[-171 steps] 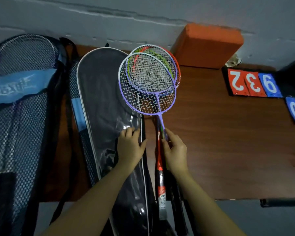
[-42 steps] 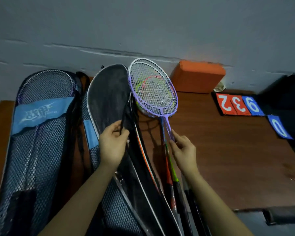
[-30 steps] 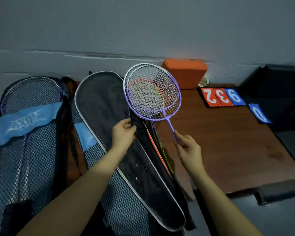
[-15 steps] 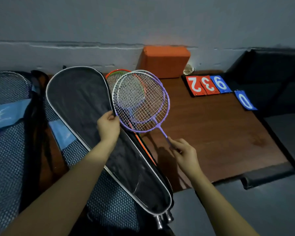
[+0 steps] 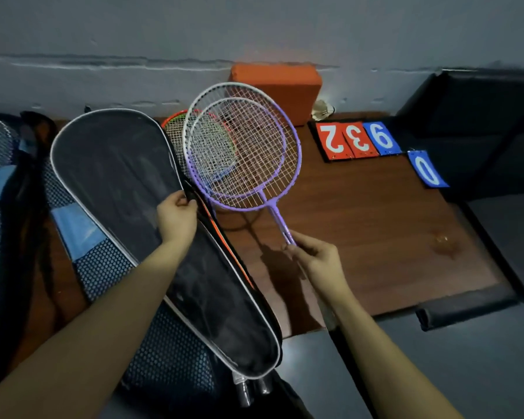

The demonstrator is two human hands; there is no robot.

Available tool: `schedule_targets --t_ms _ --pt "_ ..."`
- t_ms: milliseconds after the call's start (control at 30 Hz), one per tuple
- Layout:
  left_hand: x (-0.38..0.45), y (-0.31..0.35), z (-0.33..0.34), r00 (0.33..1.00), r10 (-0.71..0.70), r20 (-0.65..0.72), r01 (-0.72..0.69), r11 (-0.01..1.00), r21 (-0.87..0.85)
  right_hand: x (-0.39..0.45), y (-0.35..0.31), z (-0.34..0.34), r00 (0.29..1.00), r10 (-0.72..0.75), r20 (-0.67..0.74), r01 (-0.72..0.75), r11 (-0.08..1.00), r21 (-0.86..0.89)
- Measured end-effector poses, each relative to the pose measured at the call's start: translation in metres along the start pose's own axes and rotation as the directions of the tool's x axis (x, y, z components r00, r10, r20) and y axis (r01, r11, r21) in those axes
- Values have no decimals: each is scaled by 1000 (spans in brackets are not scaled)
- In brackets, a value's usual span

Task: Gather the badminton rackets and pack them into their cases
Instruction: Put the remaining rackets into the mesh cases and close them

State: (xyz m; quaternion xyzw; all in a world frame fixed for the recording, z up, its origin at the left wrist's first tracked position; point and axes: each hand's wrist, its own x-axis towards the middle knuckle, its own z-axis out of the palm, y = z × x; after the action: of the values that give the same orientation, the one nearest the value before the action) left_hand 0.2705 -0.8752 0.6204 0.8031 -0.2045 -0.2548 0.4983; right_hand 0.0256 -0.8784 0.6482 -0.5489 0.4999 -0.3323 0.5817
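We can read four number cards on the brown counter (image 5: 375, 231), all lying upside down from where we stand. Three sit side by side in a black frame near the wall: a red card (image 5: 332, 141) with a white 2, a red card (image 5: 358, 139) with a white 3, and a blue card (image 5: 381, 138) with a white 9. A separate blue card (image 5: 426, 169) shows a white 0, just to the right of them. We find nothing else legible.
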Motion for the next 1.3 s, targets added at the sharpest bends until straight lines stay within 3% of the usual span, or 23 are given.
schedule_targets --t_ms 300,600,867,1033,1300 --pt "-1 -1 -4 1000 17 -25 -20 994 -104 2 10 -11 989 124 77 -125 992 6" --pt "-8 0 -17 996 -10 -88 -9 978 -208 -8 15 -23 979 155 129 -154 988 -15" --pt "-20 4 -16 997 41 -72 -53 985 -165 -3 32 -30 987 56 150 -12 960 -281" --pt "-26 5 -9 990 119 -69 -124 990 -74 -10 28 -24 936 202 287 -178 978 -109" --pt "-48 8 -4 985 174 -22 -175 983 -59 -8 20 -9 871 192 452 -176 981 -77"
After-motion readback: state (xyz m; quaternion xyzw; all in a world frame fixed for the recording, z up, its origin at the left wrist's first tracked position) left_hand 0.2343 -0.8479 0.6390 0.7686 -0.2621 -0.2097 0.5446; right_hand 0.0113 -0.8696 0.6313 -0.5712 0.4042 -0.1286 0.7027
